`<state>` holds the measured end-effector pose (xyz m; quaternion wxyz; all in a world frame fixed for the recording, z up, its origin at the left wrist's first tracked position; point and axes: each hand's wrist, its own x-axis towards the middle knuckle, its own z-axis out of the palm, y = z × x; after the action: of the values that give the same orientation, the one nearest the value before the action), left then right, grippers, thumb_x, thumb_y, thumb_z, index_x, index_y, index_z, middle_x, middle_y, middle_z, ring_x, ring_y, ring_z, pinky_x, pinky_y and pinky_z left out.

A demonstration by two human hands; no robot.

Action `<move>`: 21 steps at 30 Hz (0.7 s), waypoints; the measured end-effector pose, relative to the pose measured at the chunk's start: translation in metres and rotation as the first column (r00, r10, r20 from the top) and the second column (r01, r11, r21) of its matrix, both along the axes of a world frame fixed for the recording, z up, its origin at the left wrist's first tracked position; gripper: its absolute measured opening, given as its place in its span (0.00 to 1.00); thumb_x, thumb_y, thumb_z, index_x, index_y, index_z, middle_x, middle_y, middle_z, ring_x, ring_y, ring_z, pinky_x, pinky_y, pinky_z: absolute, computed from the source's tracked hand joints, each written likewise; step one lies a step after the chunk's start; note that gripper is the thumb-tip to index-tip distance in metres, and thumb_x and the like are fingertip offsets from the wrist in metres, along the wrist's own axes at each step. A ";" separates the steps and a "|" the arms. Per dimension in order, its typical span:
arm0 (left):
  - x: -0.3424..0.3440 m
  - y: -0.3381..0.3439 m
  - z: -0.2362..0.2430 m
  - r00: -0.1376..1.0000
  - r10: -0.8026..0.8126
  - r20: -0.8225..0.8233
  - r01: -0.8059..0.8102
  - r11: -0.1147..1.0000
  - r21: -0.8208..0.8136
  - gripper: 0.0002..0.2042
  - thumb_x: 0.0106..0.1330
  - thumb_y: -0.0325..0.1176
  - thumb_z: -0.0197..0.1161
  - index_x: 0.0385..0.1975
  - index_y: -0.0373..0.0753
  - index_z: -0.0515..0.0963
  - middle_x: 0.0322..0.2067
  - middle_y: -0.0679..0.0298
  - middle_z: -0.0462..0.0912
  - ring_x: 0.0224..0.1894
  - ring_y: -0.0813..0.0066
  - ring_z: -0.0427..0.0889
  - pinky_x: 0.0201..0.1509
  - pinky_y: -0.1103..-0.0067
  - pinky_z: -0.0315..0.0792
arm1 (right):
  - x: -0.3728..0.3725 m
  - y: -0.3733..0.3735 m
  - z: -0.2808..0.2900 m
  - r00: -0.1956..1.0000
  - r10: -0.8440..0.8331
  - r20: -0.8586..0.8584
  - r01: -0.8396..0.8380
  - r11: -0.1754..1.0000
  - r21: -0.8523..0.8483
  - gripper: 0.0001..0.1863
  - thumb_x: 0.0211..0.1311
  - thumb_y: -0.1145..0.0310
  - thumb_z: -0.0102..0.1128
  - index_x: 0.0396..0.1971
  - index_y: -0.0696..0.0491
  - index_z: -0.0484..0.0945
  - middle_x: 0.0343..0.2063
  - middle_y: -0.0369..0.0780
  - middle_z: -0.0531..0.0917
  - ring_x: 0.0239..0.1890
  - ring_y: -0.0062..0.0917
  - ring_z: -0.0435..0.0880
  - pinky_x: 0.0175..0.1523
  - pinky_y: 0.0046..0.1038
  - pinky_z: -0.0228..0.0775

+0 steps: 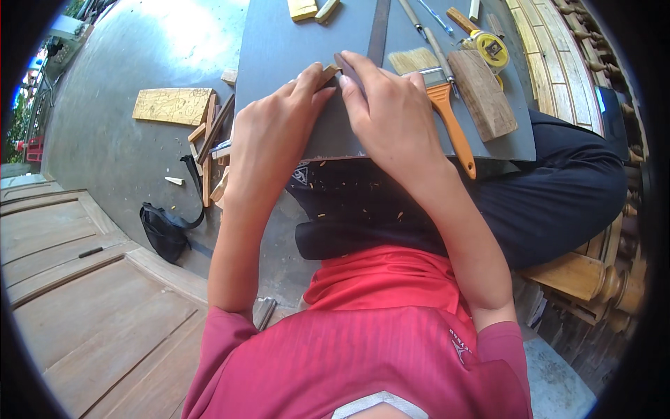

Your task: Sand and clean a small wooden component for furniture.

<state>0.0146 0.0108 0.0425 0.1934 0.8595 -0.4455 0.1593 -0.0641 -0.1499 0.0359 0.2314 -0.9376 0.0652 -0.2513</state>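
My left hand (273,129) is closed around a small light-brown piece of wood (328,72), whose tip shows past the fingers. Close against it, my right hand (395,115) pinches a dark, flat, narrow strip (349,70), perhaps wood or metal; its kind is not clear. The two pieces meet or nearly meet over the grey board (279,42). Just right of my right hand lies a wide paintbrush (447,115) with an orange handle and pale bristles. A brown wooden block (483,98) sits beyond it.
On the board are a dark metal strip (379,31), a yellow tape measure (490,49), slim rod-like tools (434,49) and pale wood pieces (302,8). Floor at left holds a drawn-on wooden plank (172,105), offcuts and a black bag (164,232). Shavings dot my dark trousers (565,181).
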 end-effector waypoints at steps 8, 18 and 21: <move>-0.003 0.001 -0.002 0.984 0.148 -0.098 -0.143 0.988 0.059 0.11 0.81 0.40 0.60 0.48 0.41 0.83 0.32 0.52 0.90 0.33 0.49 0.90 0.34 0.62 0.81 | -0.005 0.008 0.003 1.000 0.012 0.002 -0.011 0.981 -0.195 0.18 0.76 0.68 0.57 0.59 0.58 0.83 0.37 0.43 0.91 0.42 0.34 0.90 0.55 0.40 0.68; -0.013 -0.005 -0.012 0.981 0.191 -0.026 -0.191 0.981 -0.028 0.10 0.80 0.41 0.60 0.47 0.43 0.83 0.33 0.55 0.90 0.32 0.53 0.90 0.32 0.65 0.82 | -0.011 0.011 0.005 0.999 -0.018 -0.029 0.007 0.935 -0.354 0.20 0.73 0.70 0.59 0.60 0.61 0.82 0.35 0.42 0.90 0.41 0.32 0.89 0.56 0.39 0.67; -0.017 -0.009 -0.013 0.973 0.232 -0.020 -0.232 0.973 -0.006 0.10 0.80 0.41 0.60 0.46 0.42 0.83 0.34 0.56 0.91 0.32 0.55 0.91 0.33 0.67 0.82 | 0.002 0.008 0.003 1.000 -0.010 -0.026 0.000 0.932 -0.362 0.21 0.71 0.72 0.59 0.61 0.62 0.81 0.35 0.42 0.90 0.40 0.31 0.89 0.56 0.39 0.67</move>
<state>-0.0023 0.0022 0.0291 0.1815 0.9063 -0.3395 0.1743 -0.0617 -0.1417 0.0384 0.0532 -0.9674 0.0236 -0.2465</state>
